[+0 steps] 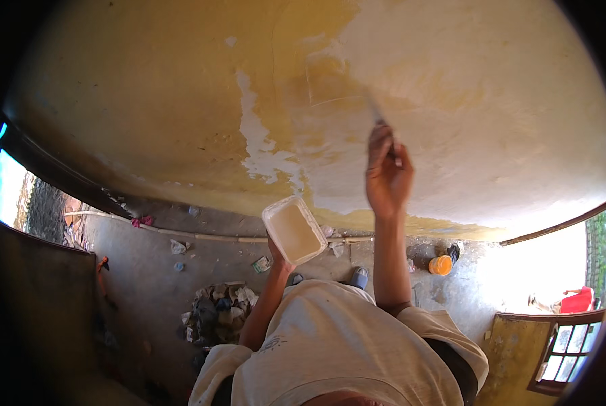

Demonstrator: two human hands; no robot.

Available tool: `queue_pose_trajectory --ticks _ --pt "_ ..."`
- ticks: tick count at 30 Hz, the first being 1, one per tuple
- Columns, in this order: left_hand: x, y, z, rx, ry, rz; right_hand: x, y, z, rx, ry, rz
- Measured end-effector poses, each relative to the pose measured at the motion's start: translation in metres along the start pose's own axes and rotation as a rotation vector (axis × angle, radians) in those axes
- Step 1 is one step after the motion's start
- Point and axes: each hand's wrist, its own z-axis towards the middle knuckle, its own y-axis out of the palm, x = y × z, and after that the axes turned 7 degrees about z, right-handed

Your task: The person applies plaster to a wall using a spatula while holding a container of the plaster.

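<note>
My right hand grips a thin tool with a blurred metal blade, like a putty knife, raised against the wall. The wall is yellow, with pale patches and a broad whitish area on the right. My left hand, mostly hidden, holds a squarish white tub with creamy, pale contents, at chest height below the knife. Whether the blade touches the wall I cannot tell.
A long pole lies along the wall's foot. A rubbish heap sits at lower left, an orange bucket with dark plastic at right. A bright opening, a red object and a barred window are further right.
</note>
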Motion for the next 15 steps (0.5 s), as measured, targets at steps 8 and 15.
queue_pose_trajectory --ticks 8,15 --pt "-0.012 -0.042 0.0 0.183 0.082 -0.018 0.035 -0.064 0.069 0.195 0.207 -0.061" --pt "-0.011 -0.013 0.0 0.071 0.053 0.063 -0.013 0.073 0.064 -0.044 0.161 0.38"
